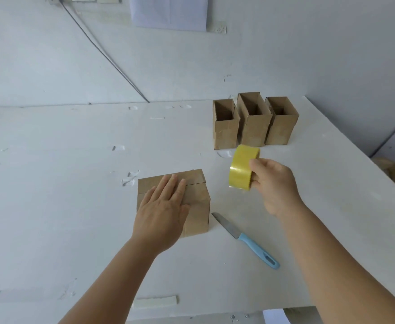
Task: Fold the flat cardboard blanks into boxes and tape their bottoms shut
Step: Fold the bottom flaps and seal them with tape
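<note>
3 boxes [255, 120] done, standing open at the back of the table [51, 206]. 4th box [192, 202] upside down up front, left hand [162, 213] flat on its flaps, right hand [273, 185] gripping tape roll [241, 169]. Bottom needs taping imo.

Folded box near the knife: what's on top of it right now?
The left hand lies flat on the folded box, fingers straight across the closed flaps' seam. No tape shows on the exposed part; what's under the palm is hidden. The right hand holds the yellow tape roll alongside.
</note>
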{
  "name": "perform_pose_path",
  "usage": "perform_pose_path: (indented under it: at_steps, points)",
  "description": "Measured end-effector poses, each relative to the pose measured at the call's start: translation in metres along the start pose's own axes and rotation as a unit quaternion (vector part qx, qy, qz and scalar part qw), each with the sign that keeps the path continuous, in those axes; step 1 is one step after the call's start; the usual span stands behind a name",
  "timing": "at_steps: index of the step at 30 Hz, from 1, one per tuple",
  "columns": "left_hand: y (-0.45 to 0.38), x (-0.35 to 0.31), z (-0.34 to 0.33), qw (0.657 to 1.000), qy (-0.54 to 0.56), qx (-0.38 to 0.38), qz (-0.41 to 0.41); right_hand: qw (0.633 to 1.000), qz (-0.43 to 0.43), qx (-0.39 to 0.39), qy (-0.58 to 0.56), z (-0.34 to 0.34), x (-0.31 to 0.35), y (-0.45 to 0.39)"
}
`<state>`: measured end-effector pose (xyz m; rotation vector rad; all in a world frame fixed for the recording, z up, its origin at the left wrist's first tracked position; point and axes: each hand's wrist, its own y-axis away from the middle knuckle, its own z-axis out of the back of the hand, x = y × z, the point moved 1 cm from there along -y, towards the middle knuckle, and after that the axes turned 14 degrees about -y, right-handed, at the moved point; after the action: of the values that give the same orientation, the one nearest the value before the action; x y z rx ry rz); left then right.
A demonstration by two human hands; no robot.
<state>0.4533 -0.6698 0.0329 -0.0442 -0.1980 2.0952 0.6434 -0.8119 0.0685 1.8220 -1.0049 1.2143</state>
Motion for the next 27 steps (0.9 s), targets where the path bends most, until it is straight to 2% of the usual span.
perform_pose_path:
  at_steps: [3, 5, 8, 11, 14, 16, 20, 23, 27]
  points:
    - [-0.003, 0.000, 0.005, 0.998, 0.057, -0.022, 0.006, 0.982, -0.020, 0.067, -0.173, -0.024, 0.018, 0.011]
    - [-0.006, 0.000, 0.009, 0.991, 0.123, -0.046, 0.019, 0.968, -0.029, 0.101, -0.227, -0.041, 0.023, 0.019]
    - [-0.005, 0.003, 0.015, 0.963, 0.245, -0.055, 0.092, 0.955, -0.044, 0.128, -0.263, -0.067, 0.022, 0.028]
    - [-0.003, 0.007, 0.021, 0.919, 0.361, -0.043, 0.151, 0.950, -0.063, 0.149, -0.269, -0.090, 0.013, 0.038]
    - [-0.003, 0.014, 0.028, 0.853, 0.491, -0.048, 0.170, 0.950, -0.076, 0.164, -0.256, -0.106, 0.003, 0.045]
    - [-0.001, 0.018, 0.032, 0.818, 0.546, -0.051, 0.172, 0.950, -0.074, 0.164, -0.254, -0.113, -0.001, 0.047]
    - [0.000, 0.024, 0.032, 0.724, 0.645, -0.084, 0.231, 0.953, -0.056, 0.172, -0.242, -0.125, -0.003, 0.053]
    - [-0.001, 0.025, 0.031, 0.689, 0.670, -0.104, 0.258, 0.960, -0.040, 0.175, -0.213, -0.131, -0.007, 0.057]
    - [-0.001, 0.027, 0.031, 0.674, 0.684, -0.113, 0.254, 0.975, -0.016, 0.166, -0.148, -0.131, -0.012, 0.056]
